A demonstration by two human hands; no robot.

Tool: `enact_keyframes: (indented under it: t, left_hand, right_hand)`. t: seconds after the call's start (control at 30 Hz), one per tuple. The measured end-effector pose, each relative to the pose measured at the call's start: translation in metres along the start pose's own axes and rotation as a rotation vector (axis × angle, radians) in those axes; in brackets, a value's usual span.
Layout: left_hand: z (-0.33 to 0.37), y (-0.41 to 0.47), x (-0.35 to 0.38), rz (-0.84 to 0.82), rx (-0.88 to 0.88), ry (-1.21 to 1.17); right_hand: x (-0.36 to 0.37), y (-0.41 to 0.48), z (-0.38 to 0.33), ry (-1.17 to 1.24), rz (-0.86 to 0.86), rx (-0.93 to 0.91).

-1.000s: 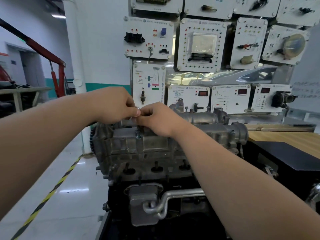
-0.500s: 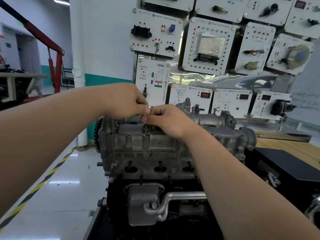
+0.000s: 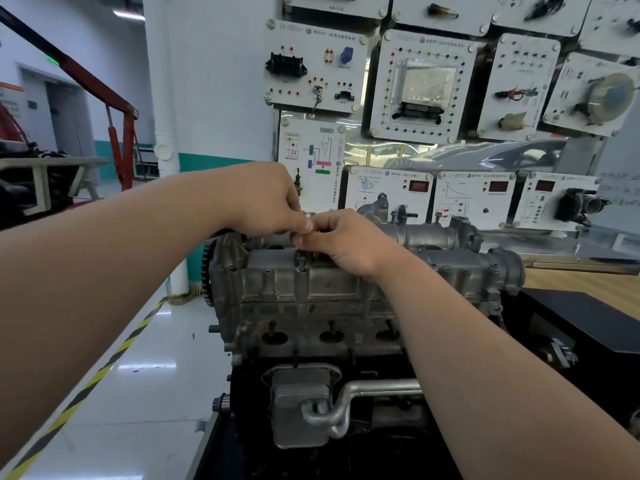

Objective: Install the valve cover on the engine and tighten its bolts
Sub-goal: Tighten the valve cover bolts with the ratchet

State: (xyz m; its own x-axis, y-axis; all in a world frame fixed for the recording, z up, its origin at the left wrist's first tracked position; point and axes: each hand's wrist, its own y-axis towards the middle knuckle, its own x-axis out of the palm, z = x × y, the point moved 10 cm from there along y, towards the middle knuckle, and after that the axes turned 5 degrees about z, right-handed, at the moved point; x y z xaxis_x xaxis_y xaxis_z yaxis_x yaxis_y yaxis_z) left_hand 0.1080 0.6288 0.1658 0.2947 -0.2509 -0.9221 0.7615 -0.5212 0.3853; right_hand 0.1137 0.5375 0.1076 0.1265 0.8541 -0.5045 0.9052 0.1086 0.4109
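While left hand pinches a small silvery part in its grip, right hand grip closes on it too, just above valve cover seated atop engine. Wall panels behind: print too small to read.

The engine and its valve cover are dull, mottled silver-grey, and the small bolt pinched in the left hand is bright silver. The glossy pale floor carries a tape line striped yellow and black, near a white wall with a teal band and a red hoist. The white panels are dotted red and yellow; the tabletop is tan wood grain, the box black.
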Motion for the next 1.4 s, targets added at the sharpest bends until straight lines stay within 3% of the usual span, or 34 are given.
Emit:
enact_keyframes:
  t: [0.23,0.57,0.7,0.9,1.0,1.17,1.27,1.4]
  left_hand:
    - [0.007,0.007,-0.001,-0.028,-0.108,0.132]
    - [0.011,-0.002,0.004,-0.125,0.039,0.03]
    - [0.006,-0.002,0.003,-0.107,0.021,-0.002]
    - [0.016,0.008,-0.002,0.004,-0.073,0.208]
    - [0.018,0.009,-0.002,-0.029,-0.085,0.23]
    - [0.017,0.0,0.0,-0.148,0.053,0.179]
    - [0.017,-0.002,0.002,-0.139,0.075,0.085]
    - [0.011,0.001,-0.001,-0.085,-0.002,0.145]
  right_hand:
    - [0.0,0.0,0.0,-0.075,0.055,0.0]
    - [0.0,-0.004,-0.002,0.008,-0.014,0.025]
    - [0.001,-0.004,-0.002,-0.009,0.011,0.025]
    - [0.001,-0.002,-0.002,-0.014,0.021,-0.027]
    - [0.001,-0.002,-0.001,-0.012,0.028,-0.018]
    - [0.003,-0.003,-0.004,-0.014,0.013,-0.011]
    - [0.002,-0.003,-0.002,-0.015,-0.001,0.001]
    - [0.001,-0.003,-0.003,-0.025,0.027,-0.013]
